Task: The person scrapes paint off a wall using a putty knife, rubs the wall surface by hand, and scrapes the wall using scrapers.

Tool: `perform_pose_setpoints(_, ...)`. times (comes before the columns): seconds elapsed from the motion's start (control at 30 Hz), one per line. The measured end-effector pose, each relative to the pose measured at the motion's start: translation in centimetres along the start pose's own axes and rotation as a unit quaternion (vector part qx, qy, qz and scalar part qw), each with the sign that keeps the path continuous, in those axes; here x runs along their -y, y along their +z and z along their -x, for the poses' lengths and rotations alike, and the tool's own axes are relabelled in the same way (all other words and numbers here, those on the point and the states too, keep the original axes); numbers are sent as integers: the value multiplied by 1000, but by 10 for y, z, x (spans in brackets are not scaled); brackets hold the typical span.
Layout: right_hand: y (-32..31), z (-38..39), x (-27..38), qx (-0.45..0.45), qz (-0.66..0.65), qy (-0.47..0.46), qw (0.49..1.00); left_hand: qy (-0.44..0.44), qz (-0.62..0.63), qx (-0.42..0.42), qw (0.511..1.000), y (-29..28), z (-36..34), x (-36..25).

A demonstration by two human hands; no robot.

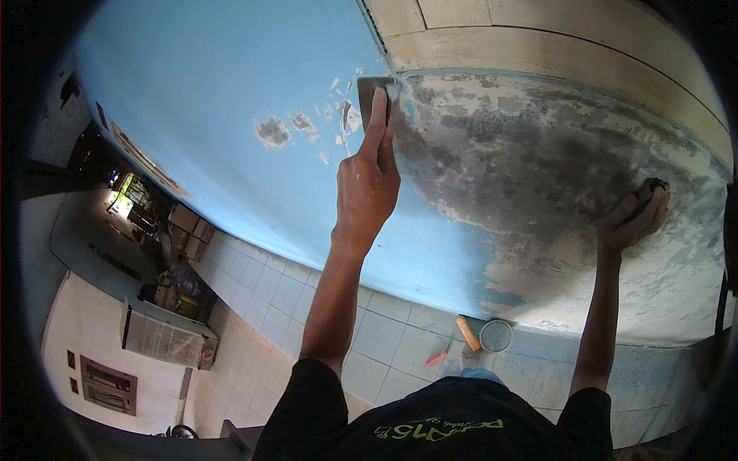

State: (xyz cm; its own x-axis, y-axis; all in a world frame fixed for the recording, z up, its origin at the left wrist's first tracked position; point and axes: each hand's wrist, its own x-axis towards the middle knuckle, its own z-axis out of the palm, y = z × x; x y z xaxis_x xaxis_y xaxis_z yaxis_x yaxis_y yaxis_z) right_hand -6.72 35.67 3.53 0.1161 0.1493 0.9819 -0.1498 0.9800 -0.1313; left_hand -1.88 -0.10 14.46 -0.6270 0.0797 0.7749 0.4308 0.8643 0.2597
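Observation:
My left hand grips a dark flat scraper, its blade against the light-blue wall beside small peeling white patches, where the wall meets cream boards at the top. My right hand is closed on a dark object too small to name, against the mottled grey and white patch of bare plaster that covers the right part of the wall.
On the tiled floor below lie a round container, a wooden-handled tool and a red-handled tool. To the left are cardboard boxes, a glass-fronted cabinet, a bright opening and a wooden-framed window.

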Motion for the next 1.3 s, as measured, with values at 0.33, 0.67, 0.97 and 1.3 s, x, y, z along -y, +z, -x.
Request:
perform_pose_setpoints(0.33,1,4,1,4,-3,17,1000,-20,33,-17,999,6,5,-6)
perform_pose_setpoints(0.67,1,2,4,3,-8,14,1000,-20,9,-7,1000,5,2,-5)
perform_pose_setpoints(0.97,0,2,10,15,-5,23,1000,-61,-4,29,998,7,10,-7)
perform_pose_setpoints(1.3,2,1,8,-3,-6,14,1000,-19,3,-22,1000,12,9,-1)
